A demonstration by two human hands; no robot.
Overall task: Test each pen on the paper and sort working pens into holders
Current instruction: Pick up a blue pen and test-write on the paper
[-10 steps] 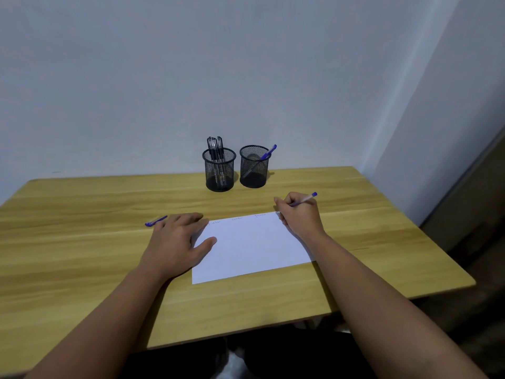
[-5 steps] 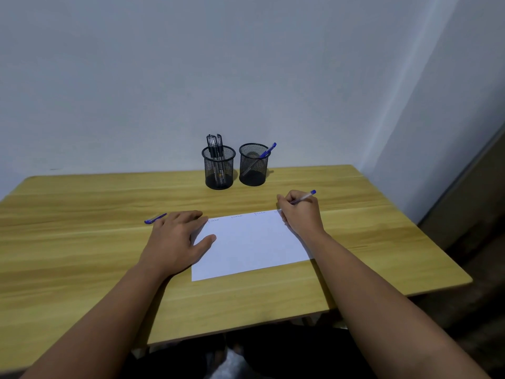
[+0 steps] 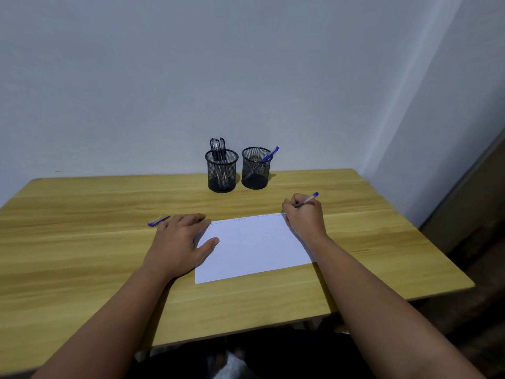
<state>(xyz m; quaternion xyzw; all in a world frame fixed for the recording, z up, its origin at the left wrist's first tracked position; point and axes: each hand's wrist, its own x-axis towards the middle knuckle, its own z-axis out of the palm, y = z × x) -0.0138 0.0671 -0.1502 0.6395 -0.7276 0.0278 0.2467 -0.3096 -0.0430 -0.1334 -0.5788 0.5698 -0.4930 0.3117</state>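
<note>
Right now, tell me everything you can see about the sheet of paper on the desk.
The sheet of paper is white, plain and flat on the wooden desk, slightly skewed to its edges. Faint scribbles, too small to read, run along its far edge. The left hand rests flat across its left side, thumb on the sheet. The right hand holds a blue-capped pen at the far right corner, tip hidden behind the fingers.

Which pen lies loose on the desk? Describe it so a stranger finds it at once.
Start at the white paper on the wooden desk, then look past the left hand pressing its left edge. Just beyond those fingertips lies a blue-capped pen, flat on bare wood. Unlike the others, it is neither held nor in a mesh holder.
</note>
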